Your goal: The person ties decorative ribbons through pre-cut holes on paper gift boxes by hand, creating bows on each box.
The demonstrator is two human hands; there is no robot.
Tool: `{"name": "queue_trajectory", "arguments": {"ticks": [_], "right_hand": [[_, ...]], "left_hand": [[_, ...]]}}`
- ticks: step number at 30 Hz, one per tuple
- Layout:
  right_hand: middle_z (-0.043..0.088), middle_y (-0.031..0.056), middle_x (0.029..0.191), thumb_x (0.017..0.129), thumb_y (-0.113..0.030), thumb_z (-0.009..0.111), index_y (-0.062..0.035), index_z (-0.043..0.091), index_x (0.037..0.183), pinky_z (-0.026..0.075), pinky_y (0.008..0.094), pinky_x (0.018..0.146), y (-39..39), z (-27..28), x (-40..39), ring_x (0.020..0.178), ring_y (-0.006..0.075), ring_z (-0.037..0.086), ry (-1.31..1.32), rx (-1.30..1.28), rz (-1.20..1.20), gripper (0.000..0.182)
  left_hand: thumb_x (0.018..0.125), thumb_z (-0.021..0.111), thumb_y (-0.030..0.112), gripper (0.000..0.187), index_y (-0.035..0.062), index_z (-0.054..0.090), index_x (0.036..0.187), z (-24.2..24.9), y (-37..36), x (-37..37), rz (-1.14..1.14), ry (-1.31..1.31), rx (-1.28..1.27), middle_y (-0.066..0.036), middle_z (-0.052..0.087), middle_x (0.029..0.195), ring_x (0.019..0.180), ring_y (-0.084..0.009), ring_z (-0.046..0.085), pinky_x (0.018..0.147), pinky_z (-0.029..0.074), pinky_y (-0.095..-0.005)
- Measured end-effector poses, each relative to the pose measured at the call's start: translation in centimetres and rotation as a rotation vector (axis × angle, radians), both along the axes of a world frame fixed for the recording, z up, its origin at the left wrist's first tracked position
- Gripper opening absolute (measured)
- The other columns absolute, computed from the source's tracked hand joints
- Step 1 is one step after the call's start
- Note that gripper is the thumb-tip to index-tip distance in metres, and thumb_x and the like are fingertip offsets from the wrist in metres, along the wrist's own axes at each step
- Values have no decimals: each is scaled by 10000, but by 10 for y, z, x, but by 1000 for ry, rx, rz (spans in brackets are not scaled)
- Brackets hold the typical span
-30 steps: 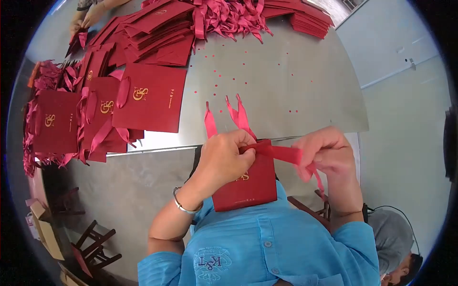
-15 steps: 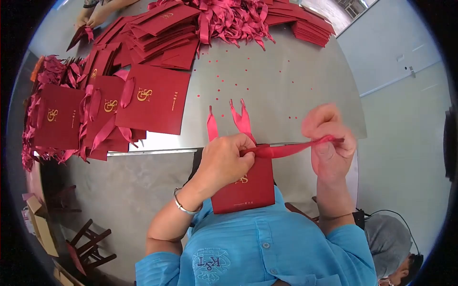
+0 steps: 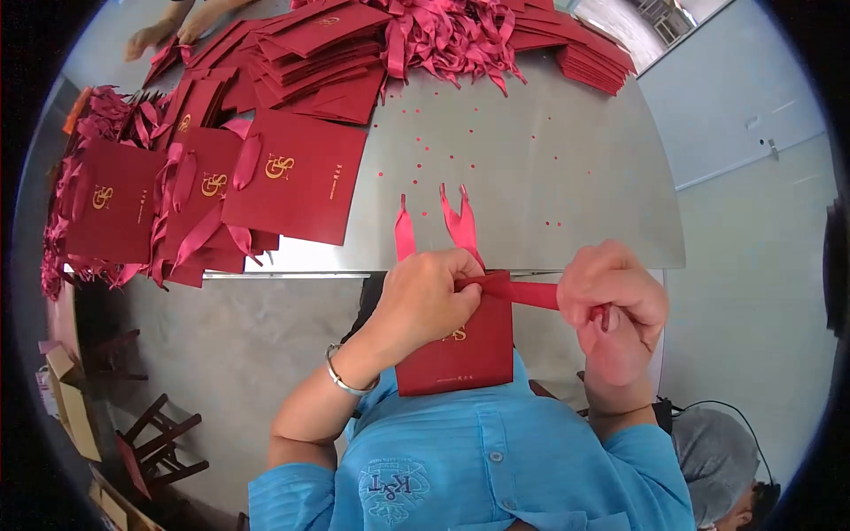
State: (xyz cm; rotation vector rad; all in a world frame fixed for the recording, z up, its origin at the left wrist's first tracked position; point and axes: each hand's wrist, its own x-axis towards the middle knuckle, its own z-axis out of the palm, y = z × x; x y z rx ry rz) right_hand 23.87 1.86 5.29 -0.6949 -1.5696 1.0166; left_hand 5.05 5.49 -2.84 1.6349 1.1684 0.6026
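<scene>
A small dark-red paper bag [image 3: 456,365] with gold lettering rests against the front of my blue shirt. My left hand [image 3: 425,296] is closed on its top edge, thumb and fingers pinching it and covering part of the lettering. From there a red ribbon [image 3: 534,295] runs taut to the right. My right hand [image 3: 615,305] is curled shut around the ribbon's other end, with a short tip showing by the thumb. Beyond my left hand, pink ribbon ends [image 3: 459,223] with dark tips stick out over the table edge; where they attach is hidden.
Finished-looking red bags with ribbon handles [image 3: 297,177] lie at the table's left. Stacked bags [image 3: 319,62], a heap of pink ribbons [image 3: 452,40] and another bag stack [image 3: 598,66] sit at the back. Small red dots speckle the table [image 3: 620,212]. Another person's hand [image 3: 150,40] is at far left.
My right hand has turned and closed into a fist around the ribbon, leaving a shorter stretch showing. The other person's hands have moved apart at the top left.
</scene>
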Motion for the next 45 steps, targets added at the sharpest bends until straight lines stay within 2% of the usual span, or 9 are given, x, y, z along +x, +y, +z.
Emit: {"name": "queue_trajectory", "arguments": {"ticks": [12,20,25,27,31,34,38,41,45], "right_hand": [[588,155,829,854,22,447,48,620,985,386,258,571,7,0,-1,615,137,460,113,-175,-143,218],[645,147,834,884,46,472,51,638,1054,410,239,586,21,-12,7,635,111,501,120,-270,-219,237],[644,109,884,866,78,526,33,642,992,454,230,595,19,-16,-8,691,95,560,-83,-278,-215,176],[642,89,900,846,83,571,14,637,947,484,229,602,19,-24,-11,737,93,594,-435,-98,-211,139],[649,98,916,818,79,605,13,631,911,481,222,570,12,-53,-17,688,96,602,-465,-117,-147,118],[650,107,924,804,85,611,19,626,905,474,222,555,9,-60,-19,661,100,596,-526,-58,-152,122],[643,108,921,792,88,618,17,629,899,472,220,548,8,-63,-19,660,105,593,-563,-59,-139,129],[635,102,928,785,86,624,12,635,890,475,223,552,8,-62,-19,659,105,592,-550,-44,-133,130],[629,100,933,785,82,624,6,643,879,486,226,571,9,-62,-19,695,112,605,-553,-71,-114,123]], "left_hand": [[775,637,49,152,-10,663,913,-1,-1,3,-4,29,26,-112,675,732,658,-140,640,633,504,-287],[787,635,38,145,-20,659,918,3,-1,2,1,13,-28,-122,671,742,669,-139,635,635,505,-278],[823,575,0,196,-43,587,1013,5,-5,-2,4,-62,135,-184,676,828,761,-253,688,683,527,-348],[815,532,-30,209,-38,544,1024,4,-7,-3,8,-46,218,-202,661,812,743,-319,666,664,519,-382],[802,445,-96,267,-30,473,1059,4,-10,-6,62,-150,242,-226,642,828,769,-401,642,667,514,-422],[809,404,-129,351,-31,453,1143,-1,-2,-15,18,-202,146,-185,665,863,839,-292,680,743,529,-328],[779,411,-145,356,-23,496,1102,1,8,-27,-74,-287,74,-172,666,842,842,-278,680,757,529,-327],[690,498,-147,299,-11,596,937,20,23,-47,-316,-16,271,-137,669,801,824,-243,688,736,539,-323],[686,543,-134,288,3,635,922,29,30,-65,-399,82,299,-109,685,823,846,-212,694,745,541,-297]]}}
